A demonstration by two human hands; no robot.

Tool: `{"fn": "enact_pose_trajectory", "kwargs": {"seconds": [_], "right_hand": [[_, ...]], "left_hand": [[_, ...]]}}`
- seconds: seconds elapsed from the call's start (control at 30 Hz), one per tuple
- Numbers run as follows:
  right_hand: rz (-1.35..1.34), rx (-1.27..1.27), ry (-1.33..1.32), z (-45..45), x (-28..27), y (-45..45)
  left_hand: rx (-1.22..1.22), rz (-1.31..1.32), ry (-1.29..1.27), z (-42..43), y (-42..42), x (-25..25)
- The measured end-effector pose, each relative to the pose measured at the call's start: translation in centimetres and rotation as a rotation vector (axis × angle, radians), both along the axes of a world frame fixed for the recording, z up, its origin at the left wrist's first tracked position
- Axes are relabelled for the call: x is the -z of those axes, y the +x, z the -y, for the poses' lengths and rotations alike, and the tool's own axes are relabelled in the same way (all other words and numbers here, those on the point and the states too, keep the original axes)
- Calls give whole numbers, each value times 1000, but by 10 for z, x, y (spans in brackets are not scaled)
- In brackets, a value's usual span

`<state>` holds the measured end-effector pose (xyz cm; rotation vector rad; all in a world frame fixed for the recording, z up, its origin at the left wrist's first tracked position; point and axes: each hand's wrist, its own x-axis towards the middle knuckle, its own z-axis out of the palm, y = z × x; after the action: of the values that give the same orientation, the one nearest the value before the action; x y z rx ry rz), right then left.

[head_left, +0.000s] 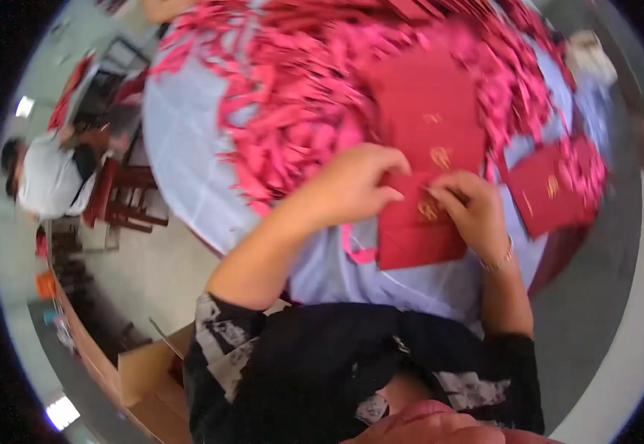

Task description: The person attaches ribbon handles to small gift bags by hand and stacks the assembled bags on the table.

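A red paper bag or folder with gold print (pixel 420 248) lies in front of me at the table's near edge. Over its left edge is my left hand (pixel 370 181), thumb and index finger spread apart with a gap between them. My right hand (pixel 477 211) is closed in a pinch over the gold print; what its fingertips hold is too small to make out. Just beyond my hands lie more red pieces with gold print (pixel 429 96), overlapping. A loop of pink ribbon (pixel 359 254) sticks out at the near bag's left side.
Heaps of pink ribbon (pixel 292 96) cover much of the round table with its pale cloth (pixel 181 133). Another red bag (pixel 540 192) lies at the right. A cardboard box (pixel 152 377) stands on the floor at left. A person in white (pixel 52 177) sits near a wooden stool (pixel 126 192).
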<state>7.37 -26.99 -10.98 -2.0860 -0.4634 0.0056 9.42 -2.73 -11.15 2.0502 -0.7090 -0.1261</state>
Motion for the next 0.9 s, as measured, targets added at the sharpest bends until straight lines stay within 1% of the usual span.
{"fn": "enact_pose_trajectory", "kwargs": {"seconds": [0.07,0.17,0.3,0.5,0.57,0.6,0.7,0.77,0.9], "right_hand": [[85,-31,-57,-4,-3,-1],[109,-11,-50,-9,0,-3],[150,-24,-3,-13,4,-3],[156,21,-6,-17,4,-6],[104,22,-21,-19,3,-6],[105,23,-20,-20,4,-6],[130,27,-10,-23,7,-7],[216,9,-39,-24,5,-8],[196,17,-51,-24,5,-8]], "left_hand": [[-33,-119,49,1,-3,-12],[-46,-208,34,2,-3,-13],[-42,-230,43,5,-3,-11],[-72,-208,44,9,-6,-11],[-73,-116,96,10,-7,-13],[-71,-115,97,10,-7,-13],[-91,-136,76,11,-8,-12],[-94,-128,83,11,-8,-12],[-85,-84,103,13,-9,-13]]}}
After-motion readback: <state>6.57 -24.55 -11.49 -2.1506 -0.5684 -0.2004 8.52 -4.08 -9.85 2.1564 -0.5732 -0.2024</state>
